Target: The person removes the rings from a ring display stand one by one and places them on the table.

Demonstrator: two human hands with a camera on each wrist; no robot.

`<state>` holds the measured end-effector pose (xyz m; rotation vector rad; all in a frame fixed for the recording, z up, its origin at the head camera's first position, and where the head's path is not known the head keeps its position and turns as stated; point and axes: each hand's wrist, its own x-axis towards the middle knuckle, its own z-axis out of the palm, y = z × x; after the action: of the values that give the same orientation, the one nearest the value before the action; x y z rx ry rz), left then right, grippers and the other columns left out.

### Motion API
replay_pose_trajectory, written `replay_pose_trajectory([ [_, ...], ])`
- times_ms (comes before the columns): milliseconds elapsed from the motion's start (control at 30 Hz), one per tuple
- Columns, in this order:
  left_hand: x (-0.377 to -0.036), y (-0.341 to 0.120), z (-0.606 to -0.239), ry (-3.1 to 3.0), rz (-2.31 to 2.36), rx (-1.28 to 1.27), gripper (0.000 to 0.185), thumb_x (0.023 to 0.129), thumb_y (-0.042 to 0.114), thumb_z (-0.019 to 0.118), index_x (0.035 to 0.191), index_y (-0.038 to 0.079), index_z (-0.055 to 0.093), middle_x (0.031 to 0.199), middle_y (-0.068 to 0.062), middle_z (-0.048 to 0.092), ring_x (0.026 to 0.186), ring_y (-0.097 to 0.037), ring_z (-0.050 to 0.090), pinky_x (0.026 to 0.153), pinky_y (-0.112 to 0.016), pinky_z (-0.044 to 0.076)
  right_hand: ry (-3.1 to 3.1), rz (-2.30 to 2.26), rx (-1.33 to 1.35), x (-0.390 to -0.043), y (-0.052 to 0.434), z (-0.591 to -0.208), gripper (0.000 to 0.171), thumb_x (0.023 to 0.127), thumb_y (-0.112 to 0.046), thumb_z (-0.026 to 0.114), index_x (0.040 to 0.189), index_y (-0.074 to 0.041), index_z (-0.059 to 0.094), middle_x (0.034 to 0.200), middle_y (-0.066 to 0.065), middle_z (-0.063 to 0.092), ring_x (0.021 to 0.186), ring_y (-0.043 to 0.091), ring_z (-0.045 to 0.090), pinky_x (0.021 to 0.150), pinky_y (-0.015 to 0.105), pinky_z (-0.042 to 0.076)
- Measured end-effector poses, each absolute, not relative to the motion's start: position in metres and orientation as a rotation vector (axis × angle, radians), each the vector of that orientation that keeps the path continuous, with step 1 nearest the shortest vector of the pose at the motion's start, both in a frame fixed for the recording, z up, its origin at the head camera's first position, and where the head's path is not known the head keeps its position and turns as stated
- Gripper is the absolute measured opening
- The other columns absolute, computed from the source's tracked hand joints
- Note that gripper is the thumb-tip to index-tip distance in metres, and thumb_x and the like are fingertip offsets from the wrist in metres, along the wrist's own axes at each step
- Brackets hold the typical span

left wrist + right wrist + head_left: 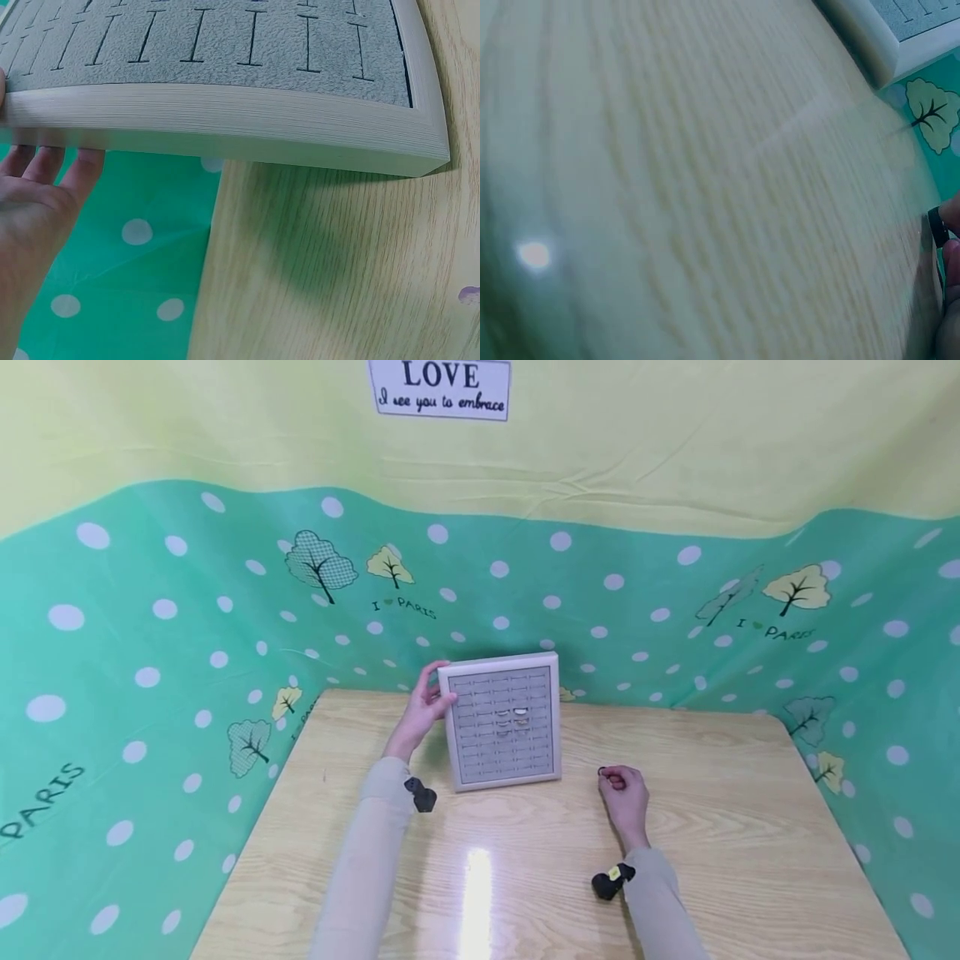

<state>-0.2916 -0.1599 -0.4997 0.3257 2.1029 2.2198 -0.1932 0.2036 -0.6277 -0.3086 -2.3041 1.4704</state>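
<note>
While the left hand grips the one grey ring display tray at its nine o'clock edge, propping it upright, the right hand at four o'clock pinches one dark ring. Four rings seem slotted in; the count is hard to make out.

Wooden table, polka-dot green backdrop (tree prints)
</note>
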Motion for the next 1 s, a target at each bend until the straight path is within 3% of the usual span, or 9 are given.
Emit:
replay_pose_trajectory([
  [267, -0.291, -0.162, -0.5, 2.106, 2.196, 0.334, 0.065, 0.093, 0.0, 0.059, 0.148, 0.016, 0.027, 0.127, -0.025, 0.055, 0.106, -0.035, 0.06, 0.084, -0.05, 0.054, -2.333, 1.507, -0.353, -0.189, 0.198, -0.622, 0.015, 0.081, 0.002, 0.068, 0.095, 0.007, 0.065, 0.095, 0.016, 0.053, 0.079, 0.021, 0.05, 0.065, 0.014, 0.038],
  [433, -0.291, -0.161, -0.499, 2.093, 2.204, 0.345, 0.064, 0.093, 0.0, 0.058, 0.147, 0.019, 0.029, 0.127, -0.025, 0.055, 0.106, -0.034, 0.06, 0.083, -0.048, 0.055, -2.353, 1.542, -0.343, -0.188, 0.189, -0.616, 0.021, 0.083, 0.002, 0.068, 0.102, 0.009, 0.062, 0.107, 0.021, 0.05, 0.096, 0.031, 0.052, 0.075, 0.025, 0.039],
  [733, -0.289, -0.164, -0.499, 2.084, 2.2, 0.345, 0.062, 0.094, 0.001, 0.058, 0.145, 0.022, 0.032, 0.127, -0.024, 0.055, 0.107, -0.034, 0.059, 0.084, -0.047, 0.055, -2.375, 1.592, -0.218, -0.191, 0.164, -0.591, 0.023, 0.085, -0.002, 0.067, 0.106, 0.004, 0.062, 0.117, 0.021, 0.048, 0.103, 0.034, 0.047, 0.088, 0.045, 0.042],
  [1000, -0.291, -0.162, -0.499, 2.076, 2.199, 0.369, 0.06, 0.094, -0.001, 0.056, 0.144, 0.024, 0.032, 0.127, -0.025, 0.055, 0.106, -0.035, 0.06, 0.084, -0.047, 0.055, -2.379, 1.58, -0.103, -0.198, 0.146, -0.567, 0.024, 0.084, 0.0, 0.069, 0.107, 0.004, 0.064, 0.115, 0.017, 0.053, 0.103, 0.03, 0.049, 0.084, 0.042, 0.045],
])
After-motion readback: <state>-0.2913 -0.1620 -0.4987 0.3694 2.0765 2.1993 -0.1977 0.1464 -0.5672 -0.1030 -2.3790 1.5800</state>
